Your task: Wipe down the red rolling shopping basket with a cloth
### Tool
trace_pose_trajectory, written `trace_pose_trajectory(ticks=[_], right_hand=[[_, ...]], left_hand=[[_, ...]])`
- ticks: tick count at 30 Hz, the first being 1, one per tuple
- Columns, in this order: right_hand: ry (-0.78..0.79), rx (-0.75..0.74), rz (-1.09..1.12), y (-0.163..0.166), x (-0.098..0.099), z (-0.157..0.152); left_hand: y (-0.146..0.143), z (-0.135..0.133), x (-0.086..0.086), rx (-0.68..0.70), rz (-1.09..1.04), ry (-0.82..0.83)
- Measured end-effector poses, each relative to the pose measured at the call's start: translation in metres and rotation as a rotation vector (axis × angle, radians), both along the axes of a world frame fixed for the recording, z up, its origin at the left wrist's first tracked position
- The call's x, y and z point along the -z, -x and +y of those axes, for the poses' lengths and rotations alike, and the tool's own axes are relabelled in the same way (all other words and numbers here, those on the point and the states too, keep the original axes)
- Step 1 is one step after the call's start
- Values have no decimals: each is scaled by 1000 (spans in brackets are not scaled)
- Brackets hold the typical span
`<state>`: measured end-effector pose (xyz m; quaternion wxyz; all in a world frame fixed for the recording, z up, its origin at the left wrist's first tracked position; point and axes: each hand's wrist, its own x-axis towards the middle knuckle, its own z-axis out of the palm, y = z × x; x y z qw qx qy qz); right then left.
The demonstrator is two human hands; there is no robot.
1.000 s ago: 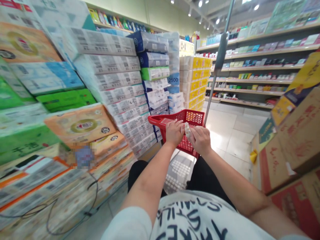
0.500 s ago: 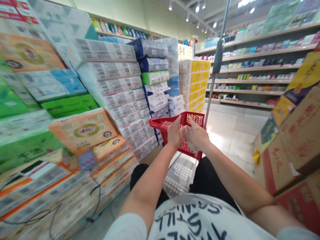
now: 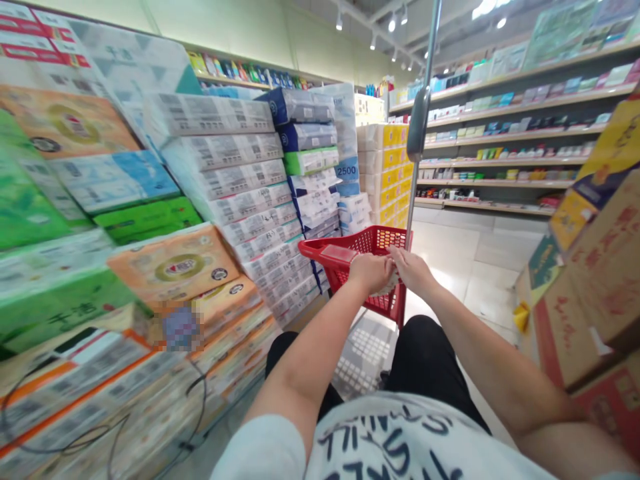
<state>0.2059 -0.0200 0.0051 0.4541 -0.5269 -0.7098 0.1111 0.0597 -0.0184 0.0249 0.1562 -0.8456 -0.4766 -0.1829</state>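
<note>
- The hands are held together above the cart: a pale crumpled piece (image 3: 387,287) is enclosed by the curled left hand (image 3: 371,273), and the right hand (image 3: 414,271) is set against it; whether the piece is also gripped by the right cannot be told.
- The piece is whitish, soft-looking and uneven, and mostly covered by fingers.
- Below and beyond, a red cart (image 3: 337,272) with perforated sides is seen, a paler panel being set on its handle.
- On the near white shirt (image 3: 370,437), black capitals are printed, seemingly including "STILL".
- At left, an orange pack (image 3: 175,265) is marked with an oval logo, its lettering too blurred to be read; on a green pack (image 3: 70,307), "千洁" can apparently be read.
- Farther off, "2500" is printed on a blue-and-white pack (image 3: 346,175).
- At right, cartons (image 3: 597,267) are marked with red characters, too distorted to be read.
</note>
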Motion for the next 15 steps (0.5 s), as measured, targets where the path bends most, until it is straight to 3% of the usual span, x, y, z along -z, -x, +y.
trace_pose_trajectory(ticks=[2,4,9,11,13,15], right_hand=[[-46,-17,-93,3,9,-2],[-93,-30,-153,7,14,-2],[-213,-59,-162,13,28,4],[-307,-40,-115,14,37,6],[-364,-20,-94,15,42,8],[-360,-22,-121,16,42,10]], left_hand=[[2,13,-13,24,119,168],[7,20,-17,53,189,222],[26,4,15,142,70,-133],[28,-3,24,93,0,-233],[24,-2,21,-2,-7,-206],[19,7,9,-54,100,-69]])
